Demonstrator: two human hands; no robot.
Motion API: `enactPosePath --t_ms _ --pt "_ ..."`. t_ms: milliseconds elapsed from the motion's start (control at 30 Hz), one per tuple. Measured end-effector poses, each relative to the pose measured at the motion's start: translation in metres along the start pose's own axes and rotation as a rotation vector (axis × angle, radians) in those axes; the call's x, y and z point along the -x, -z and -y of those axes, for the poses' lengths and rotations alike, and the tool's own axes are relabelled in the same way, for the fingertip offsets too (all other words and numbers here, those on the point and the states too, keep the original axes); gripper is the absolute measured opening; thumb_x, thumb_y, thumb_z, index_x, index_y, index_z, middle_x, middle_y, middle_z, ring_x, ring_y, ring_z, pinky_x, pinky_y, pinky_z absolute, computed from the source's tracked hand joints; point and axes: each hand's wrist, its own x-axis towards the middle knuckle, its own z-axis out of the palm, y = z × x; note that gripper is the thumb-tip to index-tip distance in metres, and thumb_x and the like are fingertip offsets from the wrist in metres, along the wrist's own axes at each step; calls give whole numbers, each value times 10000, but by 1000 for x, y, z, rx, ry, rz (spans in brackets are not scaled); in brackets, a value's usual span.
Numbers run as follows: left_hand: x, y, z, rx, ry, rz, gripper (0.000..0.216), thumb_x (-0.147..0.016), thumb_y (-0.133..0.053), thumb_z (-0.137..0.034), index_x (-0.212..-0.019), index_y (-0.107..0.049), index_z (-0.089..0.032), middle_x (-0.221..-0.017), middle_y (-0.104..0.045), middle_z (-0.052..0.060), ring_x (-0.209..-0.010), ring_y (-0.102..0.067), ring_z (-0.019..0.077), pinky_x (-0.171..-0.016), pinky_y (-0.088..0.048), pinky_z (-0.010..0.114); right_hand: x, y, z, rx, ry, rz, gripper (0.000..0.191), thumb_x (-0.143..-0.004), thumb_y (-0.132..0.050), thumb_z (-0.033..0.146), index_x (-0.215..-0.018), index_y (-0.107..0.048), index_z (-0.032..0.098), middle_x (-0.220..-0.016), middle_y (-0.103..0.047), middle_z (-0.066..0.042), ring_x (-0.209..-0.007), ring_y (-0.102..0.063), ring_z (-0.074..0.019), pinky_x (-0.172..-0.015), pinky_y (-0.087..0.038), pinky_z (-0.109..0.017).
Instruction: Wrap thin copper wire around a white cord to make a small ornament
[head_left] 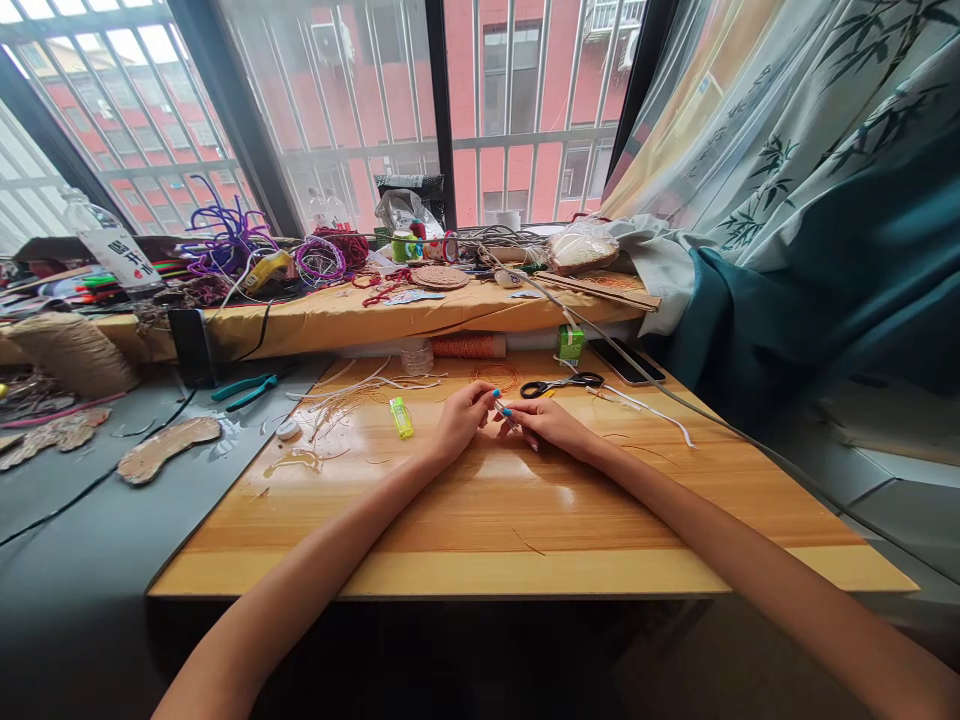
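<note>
Over the middle of the wooden tabletop [450, 520], my two hands meet with their fingertips close together. My left hand [463, 415] pinches a small slender pale thing [503, 409], its thumb and forefinger closed. From the other side my right hand [553, 422] grips the same piece, fingers curled in. Most of it is hidden by the fingers, so its kind cannot be made out. Black-handled scissors [562, 384] lie just beyond my right hand. A yellow-green lighter [401, 418] rests left of my left hand. Thin copper-coloured wire [495, 376] is coiled behind the hands.
White cords [360, 385] and loose wires lie at the back left. A phone [626, 362] and a green carton [571, 345] stand behind the scissors. Teal pliers [245, 390] lie on the grey surface. A cluttered ledge [337, 325] runs below the window.
</note>
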Motion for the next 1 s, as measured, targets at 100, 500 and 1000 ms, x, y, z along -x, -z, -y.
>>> enactPosePath --t_ms 100,500,1000 --pt "1 1 0 -15 -11 -15 196 -762 -434 -343 -750 -502 -159 -538 -419 -47 -452 -383 47 -445 -309 167 0 0 -1 -27 -8 -19 375 -744 -447 445 -868 -591 122 -773 -621 -47 -386 -383 -21 -411 -303 -189" --pt "-2 0 -1 45 20 -58 190 -762 -429 -335 -725 -477 -155 -563 -414 -46 -432 -382 38 -417 -310 165 -1 3 1 -174 -87 -148 333 -689 -518 441 -729 -578 116 -580 -570 -1 -396 -400 -31 -406 -250 -195" --pt "-2 1 -1 72 51 -68 183 -751 -438 -331 -730 -476 -154 -553 -408 -50 -416 -374 35 -404 -298 169 -7 7 -7 -349 -117 -194 286 -623 -601 398 -690 -531 129 -707 -561 0 -441 -428 -19 -419 -297 -179"
